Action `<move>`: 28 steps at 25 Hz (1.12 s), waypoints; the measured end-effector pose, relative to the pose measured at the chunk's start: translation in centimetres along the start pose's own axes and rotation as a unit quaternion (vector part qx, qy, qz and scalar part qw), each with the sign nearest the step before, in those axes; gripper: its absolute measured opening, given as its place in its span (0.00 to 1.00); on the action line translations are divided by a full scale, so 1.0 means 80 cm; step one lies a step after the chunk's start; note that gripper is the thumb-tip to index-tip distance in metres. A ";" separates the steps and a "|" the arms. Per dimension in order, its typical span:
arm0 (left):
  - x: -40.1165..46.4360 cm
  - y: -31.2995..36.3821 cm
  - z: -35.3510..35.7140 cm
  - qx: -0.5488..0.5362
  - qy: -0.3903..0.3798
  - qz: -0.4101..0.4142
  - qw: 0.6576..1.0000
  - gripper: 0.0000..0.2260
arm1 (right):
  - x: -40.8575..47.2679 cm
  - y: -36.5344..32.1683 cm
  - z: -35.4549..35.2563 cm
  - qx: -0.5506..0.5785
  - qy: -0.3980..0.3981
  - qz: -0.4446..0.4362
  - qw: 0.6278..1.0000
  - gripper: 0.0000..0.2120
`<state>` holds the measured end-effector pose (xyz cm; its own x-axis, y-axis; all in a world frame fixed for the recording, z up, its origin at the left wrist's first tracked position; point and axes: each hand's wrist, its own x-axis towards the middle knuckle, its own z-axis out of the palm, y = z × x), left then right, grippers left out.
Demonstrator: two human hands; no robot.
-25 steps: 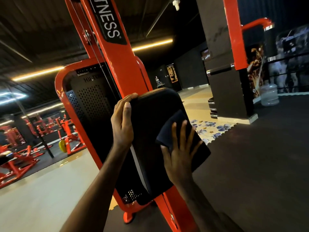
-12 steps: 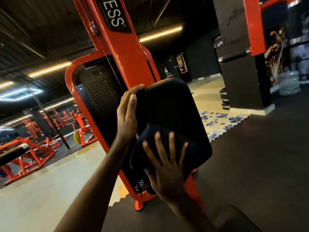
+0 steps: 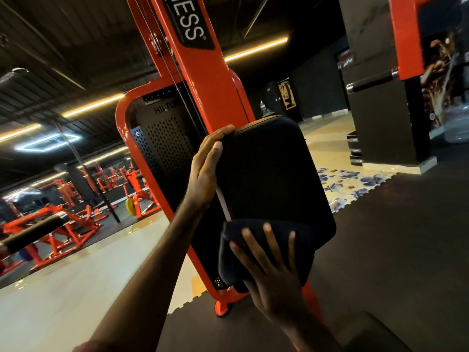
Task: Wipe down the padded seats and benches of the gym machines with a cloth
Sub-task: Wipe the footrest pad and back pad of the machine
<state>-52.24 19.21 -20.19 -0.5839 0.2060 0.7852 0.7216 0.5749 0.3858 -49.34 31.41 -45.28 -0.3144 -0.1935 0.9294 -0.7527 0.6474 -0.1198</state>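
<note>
Two risks stand out: the right hand (image 3: 272, 278), fingers spread flat with no closed grip, presses the dark folded cloth (image 3: 264, 252) onto the lower edge of the black padded rectangular seat pad (image 3: 269, 179) at frame centre, so it could slide off, and the pad could swing if the left hand (image 3: 206, 168), curled round its upper-left edge, slips.

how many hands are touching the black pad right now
2. The left hand holds the pad's upper left edge; the right hand presses the cloth against its lower end.
</note>
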 end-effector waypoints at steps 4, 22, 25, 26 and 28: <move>0.000 0.000 0.002 0.013 0.018 0.003 1.000 0.18 | 0.051 -0.030 -0.008 0.015 0.003 0.124 0.992 0.33; -0.003 -0.021 0.030 0.022 0.133 0.041 0.990 0.18 | -0.064 0.024 0.032 0.047 0.015 0.185 0.982 0.35; -0.002 -0.021 0.031 0.030 0.133 0.045 0.990 0.18 | 0.014 0.010 0.024 0.080 0.046 0.287 0.953 0.37; -0.001 -0.021 0.031 0.030 0.132 0.045 0.990 0.18 | 0.014 0.004 0.027 0.079 0.056 0.273 0.957 0.36; -0.003 -0.020 0.031 0.029 0.134 0.046 0.990 0.18 | -0.026 0.006 0.041 0.085 0.056 0.220 0.970 0.33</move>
<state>-54.20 20.21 -22.21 -0.3912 0.0479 0.9191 0.7403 0.6096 0.2833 -50.97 29.72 -48.41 -0.5691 0.1624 0.8061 -0.6474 0.5159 -0.5610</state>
